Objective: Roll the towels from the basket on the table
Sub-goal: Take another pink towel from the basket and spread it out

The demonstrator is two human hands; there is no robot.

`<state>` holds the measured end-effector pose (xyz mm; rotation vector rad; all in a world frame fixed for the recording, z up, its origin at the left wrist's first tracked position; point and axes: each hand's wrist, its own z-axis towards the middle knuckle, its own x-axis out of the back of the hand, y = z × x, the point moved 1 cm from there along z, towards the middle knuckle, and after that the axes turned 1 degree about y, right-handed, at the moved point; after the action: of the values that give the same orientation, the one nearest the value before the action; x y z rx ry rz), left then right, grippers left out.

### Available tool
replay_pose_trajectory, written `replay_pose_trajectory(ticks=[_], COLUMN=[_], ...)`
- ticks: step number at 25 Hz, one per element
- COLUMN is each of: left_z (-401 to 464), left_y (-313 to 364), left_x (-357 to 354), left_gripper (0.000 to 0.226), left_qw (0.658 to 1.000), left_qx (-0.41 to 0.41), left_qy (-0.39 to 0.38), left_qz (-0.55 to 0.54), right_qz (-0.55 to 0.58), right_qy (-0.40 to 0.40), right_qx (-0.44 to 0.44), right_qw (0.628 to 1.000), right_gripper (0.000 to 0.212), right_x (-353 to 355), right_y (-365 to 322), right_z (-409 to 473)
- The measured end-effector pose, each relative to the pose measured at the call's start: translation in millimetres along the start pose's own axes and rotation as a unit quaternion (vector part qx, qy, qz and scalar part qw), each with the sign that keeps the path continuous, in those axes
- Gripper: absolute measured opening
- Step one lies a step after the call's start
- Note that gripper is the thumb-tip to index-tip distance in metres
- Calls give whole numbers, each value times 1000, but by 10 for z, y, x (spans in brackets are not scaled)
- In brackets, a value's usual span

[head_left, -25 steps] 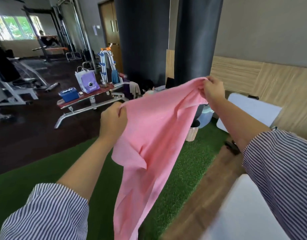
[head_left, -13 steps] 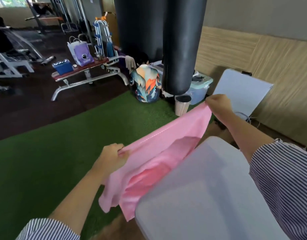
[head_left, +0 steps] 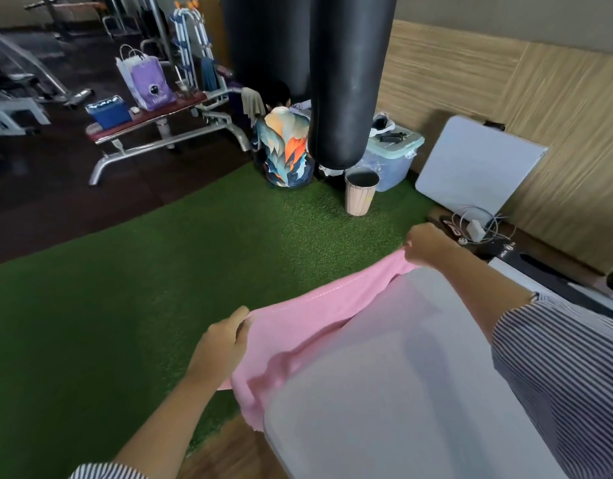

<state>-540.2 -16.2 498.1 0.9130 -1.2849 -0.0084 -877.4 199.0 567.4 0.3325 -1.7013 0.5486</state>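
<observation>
A pink towel [head_left: 308, 326] is stretched between my two hands, just beyond the far left edge of the white table [head_left: 401, 392]. My left hand [head_left: 222, 344] pinches its near corner, off the table's left side. My right hand [head_left: 424, 245] grips the far corner, out past the table's far end. The towel's lower part sags down beside the table edge. No basket is in view.
Green turf [head_left: 142, 288] covers the floor to the left. A black punching bag [head_left: 346, 81] hangs ahead, with a small bin [head_left: 360, 191] and a plastic storage box [head_left: 391, 157] beneath it. A person in a patterned shirt [head_left: 286, 150] sits by a weight bench [head_left: 153, 126]. A white panel [head_left: 477, 167] leans on the wooden wall.
Both hands have come down with the pink towel from chest height to the table's level. The view has tilted down, and the white table now fills the lower right.
</observation>
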Motion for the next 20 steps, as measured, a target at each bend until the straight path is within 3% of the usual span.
replay_pose_trajectory(ticks=[6, 15, 20], left_z=[472, 1177, 988], left_y=[-181, 21, 415], left_x=[20, 15, -105], left_gripper=[38, 41, 44], left_qw=[999, 993, 988], left_qx=[-32, -76, -111], left_qy=[22, 52, 12], left_qz=[-18, -71, -110], right_qz=[20, 61, 92], right_qy=[39, 106, 190], right_qx=[-27, -81, -87], right_qw=[999, 989, 974], right_gripper=[18, 20, 26], right_x=[-244, -24, 120], right_y=[-124, -46, 416], right_z=[466, 1000, 760])
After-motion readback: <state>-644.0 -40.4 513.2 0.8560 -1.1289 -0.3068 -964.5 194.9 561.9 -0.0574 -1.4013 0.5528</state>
